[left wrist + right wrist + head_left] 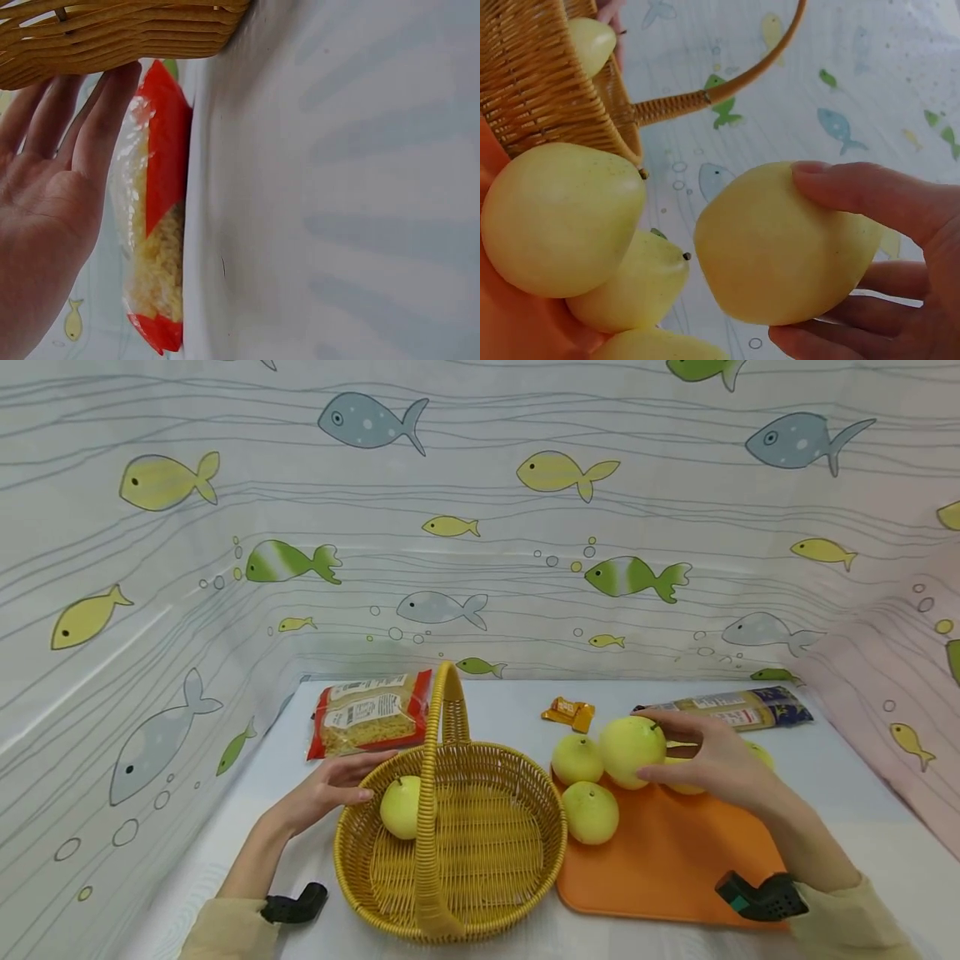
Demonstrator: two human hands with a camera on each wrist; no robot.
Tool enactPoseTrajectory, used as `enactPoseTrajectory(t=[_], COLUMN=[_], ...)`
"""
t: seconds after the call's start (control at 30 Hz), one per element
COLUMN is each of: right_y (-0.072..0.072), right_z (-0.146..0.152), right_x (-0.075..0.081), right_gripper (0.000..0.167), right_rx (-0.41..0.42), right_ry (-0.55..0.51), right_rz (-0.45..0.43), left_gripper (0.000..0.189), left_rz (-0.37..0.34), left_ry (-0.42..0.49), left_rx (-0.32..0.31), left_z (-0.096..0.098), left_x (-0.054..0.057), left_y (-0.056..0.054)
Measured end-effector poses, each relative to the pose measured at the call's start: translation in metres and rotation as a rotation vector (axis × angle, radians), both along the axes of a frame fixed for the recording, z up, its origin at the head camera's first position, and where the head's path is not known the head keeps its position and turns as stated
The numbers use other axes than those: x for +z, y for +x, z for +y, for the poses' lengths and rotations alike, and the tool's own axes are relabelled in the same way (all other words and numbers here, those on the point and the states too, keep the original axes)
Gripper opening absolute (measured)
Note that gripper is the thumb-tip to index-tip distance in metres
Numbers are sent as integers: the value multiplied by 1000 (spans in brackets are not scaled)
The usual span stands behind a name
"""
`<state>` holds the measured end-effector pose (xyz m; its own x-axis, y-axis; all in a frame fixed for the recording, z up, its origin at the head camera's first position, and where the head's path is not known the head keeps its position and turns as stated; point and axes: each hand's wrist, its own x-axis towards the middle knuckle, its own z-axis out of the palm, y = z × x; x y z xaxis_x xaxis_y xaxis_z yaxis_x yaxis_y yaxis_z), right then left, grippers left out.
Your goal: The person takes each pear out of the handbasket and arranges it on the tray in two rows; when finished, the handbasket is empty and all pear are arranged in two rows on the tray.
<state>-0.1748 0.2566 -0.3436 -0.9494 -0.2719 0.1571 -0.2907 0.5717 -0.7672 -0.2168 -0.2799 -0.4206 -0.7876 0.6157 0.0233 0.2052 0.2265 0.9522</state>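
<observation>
My right hand point(708, 756) holds a yellow-green pear point(632, 752) between thumb and fingers, above the orange tray; the right wrist view shows this pear point(780, 244) close up. A wicker basket point(551, 852) with a tall arched handle stands to the left of the tray. Inside it, at the left wall, sits one pear point(400, 808), partly behind the handle. My left hand point(330, 789) grips the basket's left rim, thumb over the edge. In the left wrist view its long fingers point(105, 124) lie nearly straight against the outside weave.
Several more pears point(591, 812) rest on the orange tray point(645, 877), some hidden behind my right hand. A red-edged pasta bag point(371, 714) lies behind the basket. Orange-wrapped snacks point(568, 713) and a long noodle packet point(738, 707) lie at the back. Fish-patterned sheeting point(480, 552) surrounds the table.
</observation>
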Motion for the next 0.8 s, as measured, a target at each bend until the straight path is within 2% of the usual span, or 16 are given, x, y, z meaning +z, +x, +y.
enactPoseTrajectory(t=[0.4, 0.57, 0.8], right_y=[0, -3, -10], right_z=[11, 18, 29], right_x=[1, -2, -10], right_gripper=[72, 73, 69], right_rx=[0, 22, 79], right_ry=[40, 76, 67], right_rz=[-35, -29, -19], left_gripper=[56, 57, 57], left_rz=[22, 22, 15], left_ry=[21, 12, 2], left_rx=[-30, -26, -9], left_z=[2, 2, 1], left_x=[2, 2, 2], left_y=[1, 1, 1])
